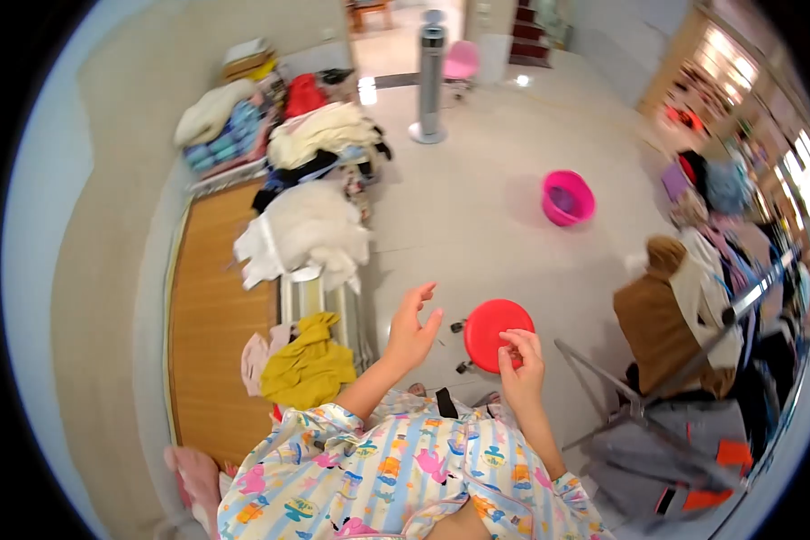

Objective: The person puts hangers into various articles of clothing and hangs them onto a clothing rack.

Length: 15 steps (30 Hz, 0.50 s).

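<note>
My left hand point(412, 328) is raised in front of me, its thumb and fingers apart and nothing between them. To its right, my right hand point(523, 362) hovers over the edge of a round red stool seat point(492, 329); its fingers are loosely bent, with a small gap to the thumb and no object visible in them. Whether it touches the seat cannot be made out. A mustard-yellow garment point(308, 367) lies on the bed edge left of my left hand, beside a pale pink cloth point(255, 360).
White bedding point(308, 232) and piled clothes point(328, 135) cover the bed point(216, 306) on the left. A tower fan point(430, 85) and a pink basin point(568, 198) stand on the floor. A metal rack point(684, 378) with hanging clothes is at the right.
</note>
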Tool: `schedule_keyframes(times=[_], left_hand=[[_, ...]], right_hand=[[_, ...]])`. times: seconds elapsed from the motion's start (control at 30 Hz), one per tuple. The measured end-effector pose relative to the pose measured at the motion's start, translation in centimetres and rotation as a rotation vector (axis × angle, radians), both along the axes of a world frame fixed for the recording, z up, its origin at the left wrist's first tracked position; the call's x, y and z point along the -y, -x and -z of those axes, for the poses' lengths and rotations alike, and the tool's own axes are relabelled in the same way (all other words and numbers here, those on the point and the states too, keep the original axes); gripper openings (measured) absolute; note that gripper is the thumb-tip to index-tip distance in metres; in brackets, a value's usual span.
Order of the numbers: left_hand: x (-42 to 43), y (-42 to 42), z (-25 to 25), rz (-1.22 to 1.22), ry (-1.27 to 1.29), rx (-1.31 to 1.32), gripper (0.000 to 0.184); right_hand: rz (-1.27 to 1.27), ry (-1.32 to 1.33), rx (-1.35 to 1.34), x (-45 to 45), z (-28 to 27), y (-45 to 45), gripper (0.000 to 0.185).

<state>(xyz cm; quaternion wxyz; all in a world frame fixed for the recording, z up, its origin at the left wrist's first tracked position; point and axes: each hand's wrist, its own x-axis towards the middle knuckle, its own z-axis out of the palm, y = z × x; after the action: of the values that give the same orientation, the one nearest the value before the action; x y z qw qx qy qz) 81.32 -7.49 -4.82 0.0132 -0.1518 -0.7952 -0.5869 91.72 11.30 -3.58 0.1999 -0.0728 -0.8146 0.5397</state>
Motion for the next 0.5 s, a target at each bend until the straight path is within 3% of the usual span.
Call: schedule_keyframes(times=[0.27,0.5], left_hand=[[17.5,0.8,4.3,-0.593,-0.230,0.047,0.043],[21.7,-1.9,9.1,-0.928,-0.388,0.179,0.038]], right_hand=[[-0.514,-0.101,0.085,11.3,1.2,11.0,0.024],[-0.766,-0.020,0.113,17.7,3.2,20.7,0.024]])
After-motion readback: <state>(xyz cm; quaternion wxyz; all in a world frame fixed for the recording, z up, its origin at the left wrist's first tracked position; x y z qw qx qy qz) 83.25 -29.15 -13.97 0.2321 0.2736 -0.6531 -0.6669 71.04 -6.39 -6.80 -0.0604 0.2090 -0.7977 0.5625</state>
